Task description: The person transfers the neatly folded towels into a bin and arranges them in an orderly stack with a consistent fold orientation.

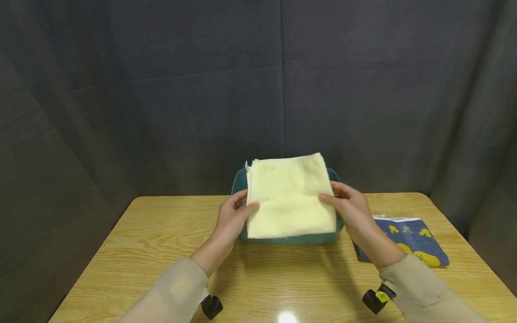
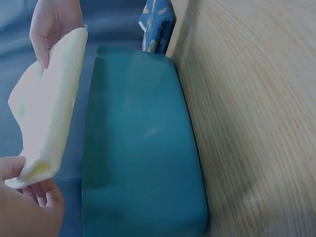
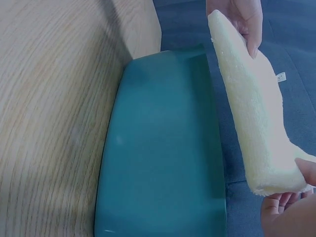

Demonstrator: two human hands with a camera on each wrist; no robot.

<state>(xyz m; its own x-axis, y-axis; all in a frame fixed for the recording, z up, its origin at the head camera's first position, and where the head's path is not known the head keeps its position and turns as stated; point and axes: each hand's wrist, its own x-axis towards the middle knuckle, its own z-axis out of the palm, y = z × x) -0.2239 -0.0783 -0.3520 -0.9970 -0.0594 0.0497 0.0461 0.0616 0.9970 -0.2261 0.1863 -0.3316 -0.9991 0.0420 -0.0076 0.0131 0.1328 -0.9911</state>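
behind the teal bin (image 2: 143,148), a dark curtain (image 1: 169,89) hangs as a backdrop, with folds running down on both sides. under the bin spreads a wooden table (image 1: 169,237) with pale, streaky grain and rounded far corners; a small bright glare sits on its surface on the near side of the bin. the bin itself is smooth and flared, and in the head view most of it is hidden. directly above the bin, apart from its rim, is a pale yellow towel (image 1: 291,197), folded into a thick, squarish pad. to the right of the bin lies a folded blue cloth (image 1: 416,240) with yellow shapes and a white edge. over the bin's left end, the left hand (image 1: 232,217) pinches the towel's left edge, thumb on the upper face and fingers beneath. over the bin's right end, the right hand (image 1: 351,206) grips the opposite edge in the same way. nearer than the bin, a small black device (image 1: 212,307) sits at the left wrist and another (image 1: 374,301) at the right. above the bin's left side, a little white tag (image 1: 248,167) sticks out from the towel.
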